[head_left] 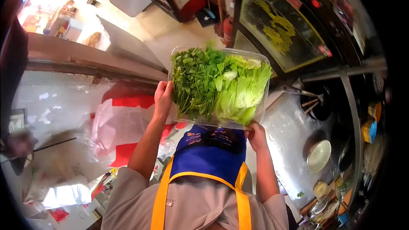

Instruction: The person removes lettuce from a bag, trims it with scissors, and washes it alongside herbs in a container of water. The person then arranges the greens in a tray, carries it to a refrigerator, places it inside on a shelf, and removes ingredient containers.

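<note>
A clear plastic tray is held out in front of my blue apron. Cilantro fills its left half, and pale green lettuce leaves lie in the right half. My left hand grips the tray's left side, thumb at the rim. At the near right corner, my right hand is closed on the tray's edge. The fingers beneath the tray are partly hidden.
On the right, a metal counter bears a pale green bowl, and utensils lie farther down. To the left are red and white plastic bags. A glass panel with a yellow dragon stands ahead, beside a doorway.
</note>
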`<state>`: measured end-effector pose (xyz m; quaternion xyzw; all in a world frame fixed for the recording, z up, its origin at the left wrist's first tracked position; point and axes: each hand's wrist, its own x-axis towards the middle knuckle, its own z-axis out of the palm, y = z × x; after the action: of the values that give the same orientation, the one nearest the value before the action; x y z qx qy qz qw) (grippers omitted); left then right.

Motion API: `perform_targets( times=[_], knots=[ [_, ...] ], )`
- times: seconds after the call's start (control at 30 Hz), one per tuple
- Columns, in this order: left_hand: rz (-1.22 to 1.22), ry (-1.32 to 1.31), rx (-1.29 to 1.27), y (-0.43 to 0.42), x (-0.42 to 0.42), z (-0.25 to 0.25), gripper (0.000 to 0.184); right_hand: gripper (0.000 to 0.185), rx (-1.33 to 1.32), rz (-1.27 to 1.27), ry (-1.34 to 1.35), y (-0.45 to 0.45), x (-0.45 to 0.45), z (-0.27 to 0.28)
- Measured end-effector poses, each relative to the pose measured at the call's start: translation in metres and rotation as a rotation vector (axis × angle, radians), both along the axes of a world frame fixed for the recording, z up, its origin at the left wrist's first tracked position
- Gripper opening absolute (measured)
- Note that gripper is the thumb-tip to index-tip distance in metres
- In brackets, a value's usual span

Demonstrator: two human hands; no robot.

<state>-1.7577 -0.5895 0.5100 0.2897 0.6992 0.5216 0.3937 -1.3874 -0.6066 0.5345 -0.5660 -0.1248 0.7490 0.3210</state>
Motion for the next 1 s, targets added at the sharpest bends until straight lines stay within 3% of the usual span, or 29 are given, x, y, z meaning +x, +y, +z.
perform_targets(
  times=[0.23,0.33,0.4,0.5,0.57,0.67,0.83,1.0],
  knots=[
    [0.109,-0.034,-0.032,0.051,-0.059,-0.04,0.024,0.015,0.018,0.006,-0.073,0.082,-0.068,-0.006],
    [0.091,-0.076,-0.017,-0.04,-0.185,0.005,0.025,0.015,0.014,-0.006,-0.057,-0.021,-0.186,0.043],
    [0.095,-0.077,-0.05,-0.012,-0.161,0.014,0.024,0.015,0.003,-0.005,-0.05,0.008,-0.17,0.041],
    [0.103,-0.011,-0.077,0.0,-0.156,-0.024,0.024,0.015,0.039,0.007,0.014,0.015,-0.158,-0.008],
    [0.085,-0.049,-0.074,-0.031,-0.15,-0.075,0.023,0.015,0.034,0.02,0.03,-0.01,-0.149,-0.048],
    [0.11,-0.074,-0.051,-0.058,-0.167,-0.109,0.023,0.011,0.068,0.013,0.047,-0.038,-0.172,-0.104],
    [0.108,-0.131,-0.055,-0.075,-0.208,-0.154,0.021,0.011,0.036,-0.027,-0.011,-0.053,-0.215,-0.129],
    [0.089,-0.125,-0.054,-0.094,-0.242,-0.147,0.023,0.012,0.068,-0.097,-0.023,-0.078,-0.25,-0.143]
  ],
)
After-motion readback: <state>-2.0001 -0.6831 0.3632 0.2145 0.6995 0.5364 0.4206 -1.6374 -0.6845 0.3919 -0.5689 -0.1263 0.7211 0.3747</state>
